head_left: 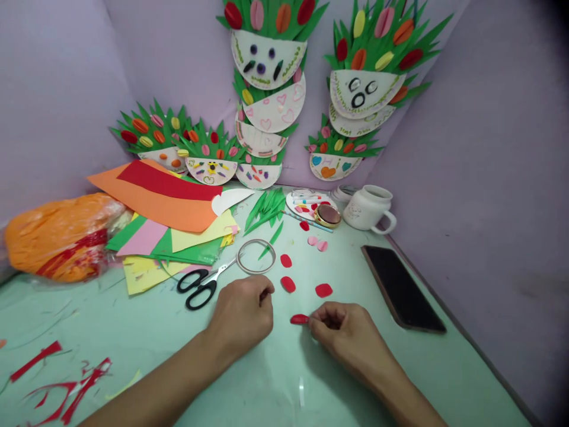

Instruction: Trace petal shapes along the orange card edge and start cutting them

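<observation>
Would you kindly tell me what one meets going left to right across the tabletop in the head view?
Orange bundle in clear wrap, scissors, left hand, held red piece, right hand, dark-screened phone.

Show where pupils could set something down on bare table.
Bare table lies between the right hand and the phone, and between the phone and pink pieces. Crowded: the back left, with the paper stack and orange bundle.

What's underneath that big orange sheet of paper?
Green paper, pink paper and yellow paper stick out from under the orange sheet; anything wholly beneath it is hidden.
</observation>
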{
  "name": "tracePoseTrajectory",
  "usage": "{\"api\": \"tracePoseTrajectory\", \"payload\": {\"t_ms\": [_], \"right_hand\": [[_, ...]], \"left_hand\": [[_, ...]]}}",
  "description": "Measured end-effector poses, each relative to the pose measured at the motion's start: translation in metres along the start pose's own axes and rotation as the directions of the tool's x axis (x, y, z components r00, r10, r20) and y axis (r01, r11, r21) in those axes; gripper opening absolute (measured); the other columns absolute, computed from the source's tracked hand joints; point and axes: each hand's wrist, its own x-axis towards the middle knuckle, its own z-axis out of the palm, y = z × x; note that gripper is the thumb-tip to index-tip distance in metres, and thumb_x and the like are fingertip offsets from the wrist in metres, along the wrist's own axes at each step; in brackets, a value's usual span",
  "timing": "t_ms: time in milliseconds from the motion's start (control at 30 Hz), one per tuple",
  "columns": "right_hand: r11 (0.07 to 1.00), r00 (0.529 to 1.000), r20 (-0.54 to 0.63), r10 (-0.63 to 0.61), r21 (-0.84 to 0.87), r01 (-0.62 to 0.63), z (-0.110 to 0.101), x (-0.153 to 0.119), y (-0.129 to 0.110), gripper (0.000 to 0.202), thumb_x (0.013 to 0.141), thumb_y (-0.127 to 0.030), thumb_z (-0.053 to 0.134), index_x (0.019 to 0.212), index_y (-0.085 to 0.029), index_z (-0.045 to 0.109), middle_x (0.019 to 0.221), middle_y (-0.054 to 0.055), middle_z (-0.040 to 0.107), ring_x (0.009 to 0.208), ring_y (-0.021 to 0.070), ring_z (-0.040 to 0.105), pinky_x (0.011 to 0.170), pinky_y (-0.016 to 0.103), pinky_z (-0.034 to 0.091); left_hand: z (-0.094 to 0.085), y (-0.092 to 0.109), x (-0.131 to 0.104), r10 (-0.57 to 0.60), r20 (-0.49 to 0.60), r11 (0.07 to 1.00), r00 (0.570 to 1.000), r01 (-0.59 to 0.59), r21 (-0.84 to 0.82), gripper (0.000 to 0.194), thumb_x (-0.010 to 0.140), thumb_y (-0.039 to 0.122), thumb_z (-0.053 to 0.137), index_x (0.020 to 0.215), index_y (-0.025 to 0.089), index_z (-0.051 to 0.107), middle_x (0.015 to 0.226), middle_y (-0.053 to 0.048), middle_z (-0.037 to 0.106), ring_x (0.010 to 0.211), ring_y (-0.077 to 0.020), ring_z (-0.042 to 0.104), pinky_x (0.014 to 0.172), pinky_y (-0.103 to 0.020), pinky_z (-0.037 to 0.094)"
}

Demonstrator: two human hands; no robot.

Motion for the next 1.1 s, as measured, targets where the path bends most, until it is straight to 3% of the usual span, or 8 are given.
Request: {"api": "tracePoseTrajectory", "payload": {"t_ms": [167, 400, 567, 633, 767, 900, 1000, 1100], "right_hand": [[0.989, 0.995, 0.090, 0.043, 0.140, -0.056, -0.005, 0.001, -0.002, 0.014, 0.060, -0.029, 0.061, 0.051, -0.019, 0.057, 0.043, -0.004, 0.050, 0.041, 0.0076, 0.039, 0.041, 0.022, 0.025], [0.955, 0.985, 0.170, -0.004, 0.292, -0.046, -0.008, 0.005, -0.006, 0.020, 0.062, -0.036, 0.067, 0.057, -0.017, 0.062, 0.048, -0.004, 0.053, 0.043, 0.0067, 0.042, 0.042, 0.020, 0.031], [0.960, 0.967, 0.018, -0.254, 0.130, 0.249, -0.006, 0.003, 0.004, 0.015, 0.077, -0.029, 0.062, 0.072, -0.018, 0.070, 0.058, -0.001, 0.061, 0.050, 0.0101, 0.051, 0.048, 0.022, 0.040], [0.873, 0.869, -0.087, -0.488, -0.027, 0.487, -0.005, 0.001, 0.006, 0.013, 0.082, -0.023, 0.059, 0.077, -0.019, 0.071, 0.064, 0.000, 0.066, 0.053, 0.0109, 0.055, 0.051, 0.022, 0.042], [0.591, 0.579, -0.121, -0.807, -0.204, 0.781, -0.003, -0.002, 0.009, 0.015, 0.085, -0.008, 0.057, 0.088, -0.019, 0.067, 0.073, 0.001, 0.069, 0.061, 0.0106, 0.061, 0.056, 0.021, 0.047], [0.491, 0.481, -0.106, -0.870, -0.249, 0.835, 0.000, -0.002, 0.010, 0.018, 0.083, -0.004, 0.057, 0.091, -0.017, 0.067, 0.077, 0.004, 0.072, 0.066, 0.0124, 0.065, 0.062, 0.022, 0.052], [0.566, 0.550, -0.132, -0.824, -0.224, 0.794, 0.001, 0.000, 0.010, 0.017, 0.083, -0.009, 0.058, 0.092, -0.018, 0.070, 0.078, 0.004, 0.074, 0.064, 0.0122, 0.066, 0.060, 0.021, 0.053], [0.798, 0.752, -0.270, -0.602, -0.182, 0.574, -0.007, 0.006, 0.011, 0.017, 0.083, -0.025, 0.059, 0.090, -0.020, 0.074, 0.082, 0.005, 0.076, 0.063, 0.0147, 0.067, 0.058, 0.024, 0.052]], "left_hand": [[0.009, 0.002, 0.007, 0.022, 0.020, 0.989, 1.000, -0.019, -0.148, 0.017, 0.076, 0.024, 0.048, 0.079, 0.018, 0.064, 0.078, -0.004, 0.063, 0.072, -0.0172, 0.054, 0.069, -0.029, 0.039], [0.014, 0.013, 0.002, -0.157, 0.278, 0.878, 0.948, 0.263, -0.400, 0.041, 0.076, 0.054, 0.046, 0.060, 0.017, 0.055, 0.048, 0.001, 0.049, 0.040, -0.0090, 0.039, 0.042, -0.022, 0.030], [0.011, 0.015, 0.006, -0.286, 0.426, 0.769, 0.858, 0.471, -0.432, 0.044, 0.067, 0.060, 0.050, 0.058, 0.017, 0.053, 0.048, -0.002, 0.055, 0.033, -0.0070, 0.039, 0.032, -0.019, 0.020], [0.008, 0.015, 0.008, -0.306, 0.471, 0.733, 0.827, 0.521, -0.438, 0.043, 0.066, 0.059, 0.052, 0.058, 0.016, 0.054, 0.045, -0.002, 0.054, 0.031, -0.0063, 0.039, 0.031, -0.018, 0.019], [0.002, 0.016, 0.008, -0.299, 0.502, 0.690, 0.812, 0.547, -0.475, 0.039, 0.063, 0.054, 0.057, 0.057, 0.016, 0.055, 0.045, 0.000, 0.054, 0.032, -0.0046, 0.038, 0.031, -0.017, 0.019], [0.002, 0.017, 0.007, -0.298, 0.495, 0.677, 0.816, 0.546, -0.494, 0.033, 0.058, 0.047, 0.063, 0.052, 0.016, 0.053, 0.044, 0.001, 0.053, 0.031, -0.0038, 0.036, 0.031, -0.018, 0.017], [0.002, 0.016, 0.007, -0.320, 0.460, 0.684, 0.828, 0.538, -0.492, 0.033, 0.057, 0.046, 0.065, 0.050, 0.016, 0.052, 0.043, 0.000, 0.053, 0.032, -0.0043, 0.035, 0.033, -0.018, 0.017], [-0.007, 0.011, 0.010, -0.341, 0.366, 0.722, 0.866, 0.490, -0.487, 0.035, 0.059, 0.047, 0.066, 0.050, 0.015, 0.054, 0.039, 0.002, 0.048, 0.033, -0.0047, 0.033, 0.035, -0.018, 0.018]]}}
